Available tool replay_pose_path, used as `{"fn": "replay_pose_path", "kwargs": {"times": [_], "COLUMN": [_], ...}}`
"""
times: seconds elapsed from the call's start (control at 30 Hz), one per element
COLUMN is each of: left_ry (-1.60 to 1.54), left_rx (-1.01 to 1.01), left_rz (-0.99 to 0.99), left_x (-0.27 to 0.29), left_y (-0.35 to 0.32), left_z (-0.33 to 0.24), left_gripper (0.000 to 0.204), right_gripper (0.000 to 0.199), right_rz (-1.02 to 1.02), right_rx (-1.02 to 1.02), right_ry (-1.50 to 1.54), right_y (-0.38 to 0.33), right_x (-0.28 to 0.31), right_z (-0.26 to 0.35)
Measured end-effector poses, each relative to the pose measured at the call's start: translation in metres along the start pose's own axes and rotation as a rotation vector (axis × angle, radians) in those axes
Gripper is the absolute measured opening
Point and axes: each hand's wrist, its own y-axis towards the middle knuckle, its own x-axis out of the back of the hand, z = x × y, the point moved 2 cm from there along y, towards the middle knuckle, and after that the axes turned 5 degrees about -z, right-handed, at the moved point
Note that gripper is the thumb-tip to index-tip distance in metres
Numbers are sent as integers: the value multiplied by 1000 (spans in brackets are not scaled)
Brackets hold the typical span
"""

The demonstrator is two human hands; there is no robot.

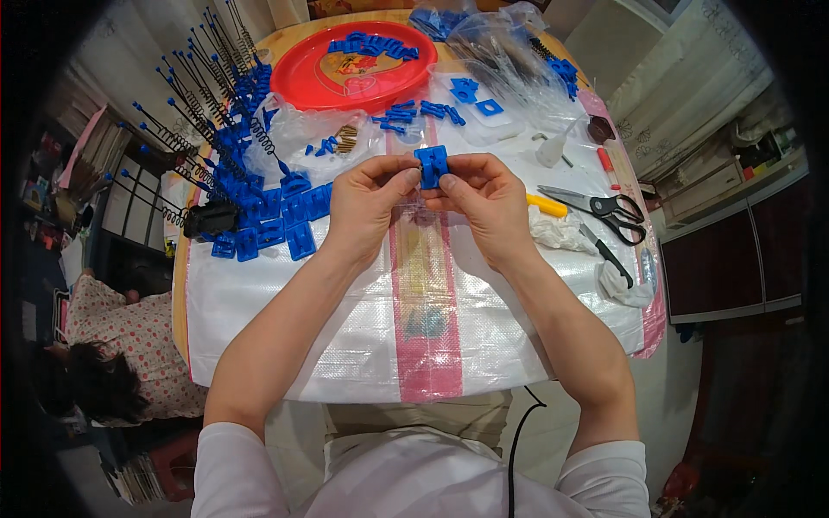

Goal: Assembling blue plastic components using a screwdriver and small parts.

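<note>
My left hand (367, 207) and my right hand (484, 203) meet above the middle of the table. Together they pinch one small blue plastic piece (431, 164) between thumbs and fingertips. Left of my left hand lies a pile of similar blue plastic pieces (276, 216), many fitted with black wire springs (194, 112) that stick up and out. More small blue parts (414, 112) lie loose beyond my hands.
A red round tray (298, 78) with blue parts stands at the back. Clear plastic bags (501, 52) sit at the back right. Scissors (604, 207), a yellow tool (547, 205) and crumpled tissue (561, 233) lie to the right. A white woven sheet (285, 337) covers the table. Another person (112, 363) sits low at left.
</note>
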Motion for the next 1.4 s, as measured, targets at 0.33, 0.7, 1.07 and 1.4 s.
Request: {"fn": "replay_pose_path", "kwargs": {"times": [0.33, 0.7, 1.07, 1.4], "left_ry": [-24, -53, -62, -158], "left_rx": [-77, -36, -112, -42], "left_rz": [19, -18, -25, -49], "left_x": [2, -2, -12, 3], "left_y": [1, -4, -7, 5], "left_z": [5, 7, 11, 22], "left_gripper": [18, 22, 29, 25], "right_gripper": [24, 22, 23, 21], "right_rz": [16, -90, -83, -91], "right_rx": [68, 153, 166, 286], "right_ry": [-113, -275, -270, -462], "right_y": [-3, -7, -6, -5], "right_x": [-2, 0, -1, 0], "right_z": [-4, -8, -10, -15]}}
